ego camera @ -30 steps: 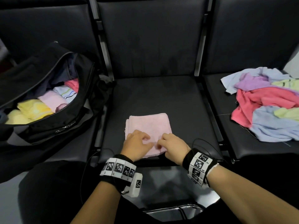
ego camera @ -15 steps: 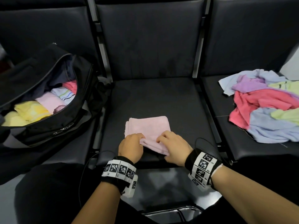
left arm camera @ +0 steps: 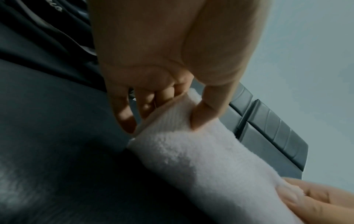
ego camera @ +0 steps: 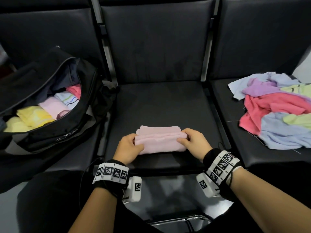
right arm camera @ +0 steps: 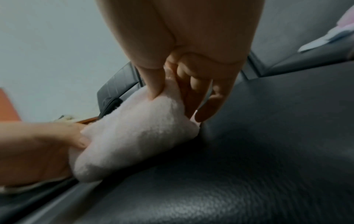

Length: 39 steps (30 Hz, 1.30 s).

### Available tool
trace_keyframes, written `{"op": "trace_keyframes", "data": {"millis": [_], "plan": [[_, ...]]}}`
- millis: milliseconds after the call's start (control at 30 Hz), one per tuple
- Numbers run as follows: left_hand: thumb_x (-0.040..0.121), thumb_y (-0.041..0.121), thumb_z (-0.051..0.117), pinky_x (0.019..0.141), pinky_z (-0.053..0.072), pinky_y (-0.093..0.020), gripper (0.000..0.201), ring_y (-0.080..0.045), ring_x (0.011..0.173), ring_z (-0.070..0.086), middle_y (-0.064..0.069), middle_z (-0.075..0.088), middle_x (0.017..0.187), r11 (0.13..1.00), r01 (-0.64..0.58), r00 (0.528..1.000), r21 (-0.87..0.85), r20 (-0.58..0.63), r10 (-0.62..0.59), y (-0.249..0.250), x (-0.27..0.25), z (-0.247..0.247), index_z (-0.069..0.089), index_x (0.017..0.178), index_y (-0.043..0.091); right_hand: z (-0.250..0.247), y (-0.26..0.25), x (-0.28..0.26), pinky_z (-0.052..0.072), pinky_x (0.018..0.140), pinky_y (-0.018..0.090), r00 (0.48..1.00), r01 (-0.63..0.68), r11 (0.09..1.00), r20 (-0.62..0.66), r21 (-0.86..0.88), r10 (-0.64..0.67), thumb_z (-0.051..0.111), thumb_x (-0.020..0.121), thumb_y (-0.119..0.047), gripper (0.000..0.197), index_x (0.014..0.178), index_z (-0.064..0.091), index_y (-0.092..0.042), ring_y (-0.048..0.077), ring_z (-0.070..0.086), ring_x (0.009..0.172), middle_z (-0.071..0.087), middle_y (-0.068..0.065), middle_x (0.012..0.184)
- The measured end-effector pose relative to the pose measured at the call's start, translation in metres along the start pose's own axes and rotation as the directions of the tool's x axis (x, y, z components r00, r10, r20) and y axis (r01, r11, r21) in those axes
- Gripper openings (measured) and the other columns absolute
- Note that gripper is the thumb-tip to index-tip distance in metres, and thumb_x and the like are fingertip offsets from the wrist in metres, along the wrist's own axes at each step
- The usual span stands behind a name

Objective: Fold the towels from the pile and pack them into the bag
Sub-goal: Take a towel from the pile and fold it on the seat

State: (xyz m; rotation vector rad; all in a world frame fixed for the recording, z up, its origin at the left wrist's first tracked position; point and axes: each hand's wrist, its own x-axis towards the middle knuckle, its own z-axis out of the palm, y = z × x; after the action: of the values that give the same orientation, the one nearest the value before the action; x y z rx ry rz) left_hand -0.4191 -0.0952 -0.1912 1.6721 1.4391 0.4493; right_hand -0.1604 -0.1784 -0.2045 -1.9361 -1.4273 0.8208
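Lower centre of the head view: both our hands are on the pink towel [ego camera: 160, 140], which lies folded into a thick strip on the front part of the middle seat [ego camera: 161, 105]. Left hand [ego camera: 128, 149] pinches the strip's left end, thumb on top and fingers tucked behind the fold; right hand [ego camera: 193, 142] pinches the right end the same way. Wrist views confirm: thumb presses into the pile, fingers curl round the edge, nothing else held.

Handling call: the towel is soft terry, light, limp, not slippery. It won't hold its shape alone, and the layers will likely spring open if one end is let go. Best to grip at the two short ends, clamping all the layers together, or to slide one palm under and press from above for the carry.

Mid left of frame: the black bag [ego camera: 55, 132] sits unzipped on the next seat, with folded towels in yellow, pink, striped white and red inside; room is left near the front rim.

Right edge, further back: the pile [ego camera: 277, 111] of unfolded towels, well apart from our hands. Plenty remains
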Motion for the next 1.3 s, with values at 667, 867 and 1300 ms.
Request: {"op": "trace_keyframes", "data": {"millis": [667, 867, 1300], "plan": [[0.088, 0.035, 0.068, 0.081, 0.055, -0.039, 0.018, -0.026, 0.089, 0.066, 0.0, 0.072, 0.086, 0.985, 0.16, 0.982, 0.066, -0.109, -0.153, -0.011, 0.003, 0.024, 0.069, 0.09, 0.018, 0.011, 0.024, 0.015, 0.045, 0.101, 0.033, 0.982, -0.165, 0.978, 0.07, -0.124, 0.175, 0.068, 0.087, -0.04, 0.059, 0.141, 0.048, -0.028, 0.023, 0.058, 0.114, 0.062, 0.002, 0.121], [0.082, 0.038, 0.072, 0.082, 0.056, -0.038, 0.018, -0.023, 0.089, 0.068, 0.007, 0.07, 0.083, 0.972, 0.212, 0.971, 0.102, -0.13, -0.198, -0.011, 0.004, 0.022, 0.064, 0.087, 0.022, 0.009, 0.02, 0.018, 0.04, 0.081, 0.027, 0.964, -0.156, 0.964, 0.179, -0.214, 0.196, 0.066, 0.088, -0.041, 0.028, 0.111, 0.06, -0.027, 0.02, 0.056, 0.094, 0.054, 0.004, 0.104], [0.07, 0.02, 0.076, 0.105, 0.039, -0.021, 0.075, -0.002, 0.124, 0.046, 0.018, 0.049, 0.133, 0.954, -0.297, 0.955, 0.036, 0.036, 0.296, 0.04, -0.007, 0.0, 0.049, 0.138, 0.036, -0.032, -0.069, 0.006, 0.048, 0.068, 0.025, 0.944, 0.269, 0.962, 0.211, -0.041, -0.255, 0.071, 0.078, -0.027, 0.025, 0.094, 0.054, -0.035, 0.006, 0.059, 0.075, 0.064, -0.008, 0.085]]}}
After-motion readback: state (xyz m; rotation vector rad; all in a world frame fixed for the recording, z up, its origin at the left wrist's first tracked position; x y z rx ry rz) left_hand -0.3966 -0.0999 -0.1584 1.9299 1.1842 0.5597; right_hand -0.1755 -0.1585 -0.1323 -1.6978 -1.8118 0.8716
